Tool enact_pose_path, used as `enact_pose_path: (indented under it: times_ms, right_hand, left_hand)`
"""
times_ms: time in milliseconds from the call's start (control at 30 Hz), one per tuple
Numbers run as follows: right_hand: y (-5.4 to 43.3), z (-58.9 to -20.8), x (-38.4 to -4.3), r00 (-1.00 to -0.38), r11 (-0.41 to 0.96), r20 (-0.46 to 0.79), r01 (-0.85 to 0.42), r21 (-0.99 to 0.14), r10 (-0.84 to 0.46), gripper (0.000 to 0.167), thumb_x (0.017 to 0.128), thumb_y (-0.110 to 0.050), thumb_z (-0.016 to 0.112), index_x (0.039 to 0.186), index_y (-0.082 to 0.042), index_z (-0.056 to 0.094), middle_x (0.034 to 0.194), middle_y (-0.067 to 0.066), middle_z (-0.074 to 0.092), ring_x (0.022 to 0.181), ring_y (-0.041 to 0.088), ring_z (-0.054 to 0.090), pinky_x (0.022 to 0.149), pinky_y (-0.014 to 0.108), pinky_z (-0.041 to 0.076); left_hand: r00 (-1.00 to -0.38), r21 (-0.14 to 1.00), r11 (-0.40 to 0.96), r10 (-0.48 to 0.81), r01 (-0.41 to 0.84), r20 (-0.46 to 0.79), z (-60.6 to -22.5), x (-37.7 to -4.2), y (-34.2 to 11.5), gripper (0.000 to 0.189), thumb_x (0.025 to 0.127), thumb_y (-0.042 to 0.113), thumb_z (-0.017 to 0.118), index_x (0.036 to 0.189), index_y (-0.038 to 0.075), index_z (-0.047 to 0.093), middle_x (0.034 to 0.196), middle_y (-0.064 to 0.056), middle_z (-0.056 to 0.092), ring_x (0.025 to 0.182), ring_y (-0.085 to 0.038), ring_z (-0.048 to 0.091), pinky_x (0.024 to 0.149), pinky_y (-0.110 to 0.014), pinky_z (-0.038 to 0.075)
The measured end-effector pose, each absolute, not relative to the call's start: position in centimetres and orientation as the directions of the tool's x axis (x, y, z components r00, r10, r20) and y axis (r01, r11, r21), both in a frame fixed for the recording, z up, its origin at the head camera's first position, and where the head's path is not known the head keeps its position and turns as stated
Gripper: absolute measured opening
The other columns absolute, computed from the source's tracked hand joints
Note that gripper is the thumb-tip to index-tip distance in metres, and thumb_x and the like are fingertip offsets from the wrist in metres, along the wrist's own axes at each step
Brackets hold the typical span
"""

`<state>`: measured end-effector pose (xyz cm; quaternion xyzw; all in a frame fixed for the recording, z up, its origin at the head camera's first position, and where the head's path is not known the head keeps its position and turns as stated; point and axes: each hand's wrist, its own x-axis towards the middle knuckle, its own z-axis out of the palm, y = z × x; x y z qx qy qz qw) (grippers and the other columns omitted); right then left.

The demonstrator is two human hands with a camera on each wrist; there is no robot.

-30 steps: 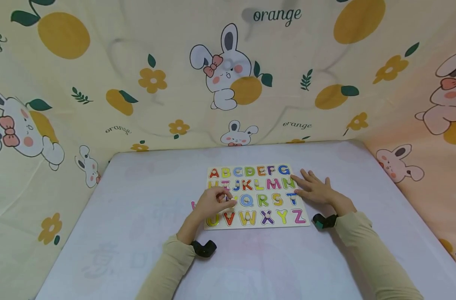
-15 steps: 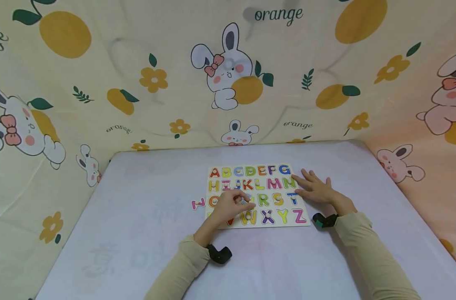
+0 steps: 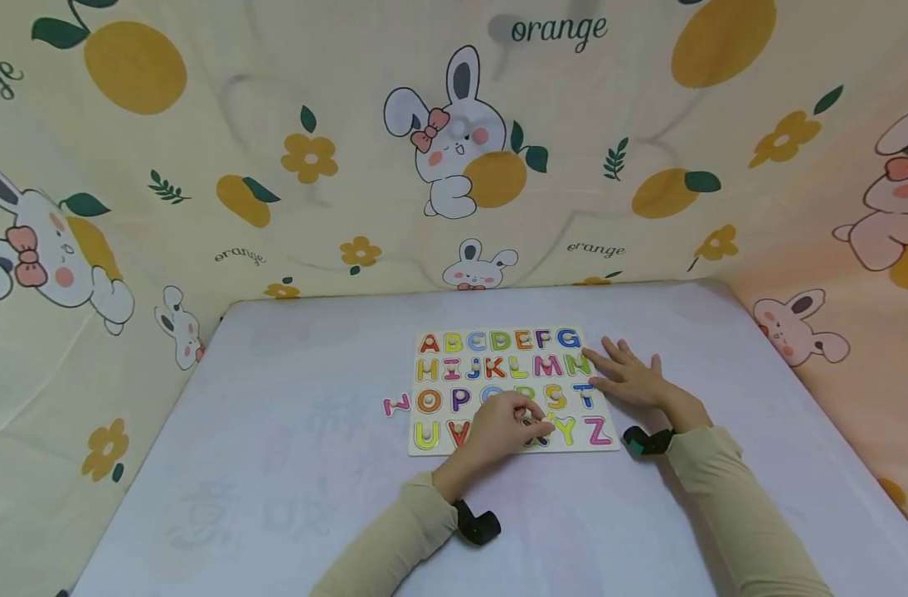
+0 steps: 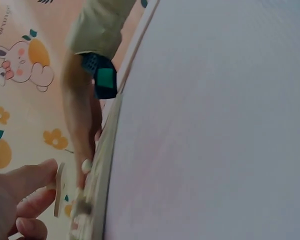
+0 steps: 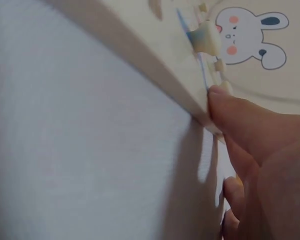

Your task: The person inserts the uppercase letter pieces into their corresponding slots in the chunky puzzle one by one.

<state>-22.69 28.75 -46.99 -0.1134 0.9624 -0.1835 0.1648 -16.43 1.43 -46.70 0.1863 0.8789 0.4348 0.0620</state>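
Note:
In the head view my left hand is over the lower middle of the alphabet puzzle board. Its thumb and fingertips pinch a thin wooden letter piece, seen edge-on in the left wrist view; a bit of yellow shows at the fingertips in the head view. The hand covers parts of the Q, R, W and X. My right hand lies with spread fingers at the board's right edge, by the N and T. In the right wrist view its thumb rests against the board's edge.
A pink letter piece lies on the white table just left of the board. Knobbed letters fill most of the board; the Y and Z spots show no knobs. A bunny-print cloth stands behind the table.
My left hand has moved right and a little nearer across the board with the letter piece, uncovering the O, P and U. The right hand has stayed at the edge.

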Motion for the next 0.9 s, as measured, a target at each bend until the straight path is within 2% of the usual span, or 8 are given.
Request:
enact_pose_path:
  times_ms: [167,367,500,700,900]
  right_hand:
    - [28.7,-47.0,-22.7,-0.922,0.911,-0.268,-0.167,-0.378,-0.280,0.070,0.095,-0.057,0.044,0.152,-0.021,0.026,0.161,0.024,0.005,0.145,0.054,-0.002,0.103,0.079,-0.012]
    - [28.8,-47.0,-22.6,-0.921,0.909,-0.265,-0.171,-0.381,-0.284,0.069,0.095,-0.055,0.044,0.152,-0.020,0.027,0.160,0.025,0.006,0.145,0.055,-0.002,0.103,0.079,-0.012]
    - [28.9,-47.0,-22.7,-0.921,0.905,-0.260,-0.175,-0.387,-0.289,0.068,0.096,-0.054,0.045,0.152,-0.020,0.027,0.160,0.025,0.006,0.145,0.055,-0.001,0.103,0.079,-0.012]
    - [28.8,-47.2,-22.7,-0.922,0.907,-0.260,-0.171,-0.385,-0.285,0.068,0.095,-0.055,0.045,0.152,-0.020,0.027,0.160,0.025,0.006,0.145,0.054,-0.001,0.103,0.079,-0.012]
    - [28.7,-47.1,-22.7,-0.924,0.908,-0.264,-0.163,-0.385,-0.278,0.069,0.095,-0.055,0.045,0.152,-0.020,0.028,0.160,0.025,0.006,0.145,0.054,-0.002,0.103,0.079,-0.012]
  left_hand:
    - [-0.926,0.721,0.618,0.366,0.313,0.089,-47.1,-16.2,2.7,0.018,0.078,0.038,0.078,0.082,0.021,0.074,0.070,0.006,0.054,0.061,0.002,0.036,0.052,-0.015,0.026]
    - [-0.921,0.652,0.670,0.373,0.354,0.117,-47.3,-16.1,3.8,0.020,0.078,0.042,0.077,0.080,0.022,0.075,0.067,0.010,0.049,0.060,0.002,0.036,0.055,-0.014,0.025]
    - [-0.927,0.638,0.692,0.363,0.336,0.095,-47.1,-15.9,4.5,0.018,0.077,0.043,0.077,0.079,0.025,0.075,0.068,0.010,0.053,0.062,0.002,0.038,0.060,-0.017,0.027]
    - [-0.946,0.582,0.759,0.317,0.294,0.066,-46.8,-15.6,5.2,0.017,0.074,0.046,0.078,0.076,0.028,0.075,0.078,0.010,0.065,0.068,0.000,0.050,0.068,-0.024,0.032]
    - [-0.944,0.555,0.777,0.325,0.298,0.051,-46.7,-15.5,5.4,0.017,0.076,0.045,0.078,0.078,0.029,0.076,0.084,0.010,0.069,0.074,-0.003,0.056,0.069,-0.026,0.031]
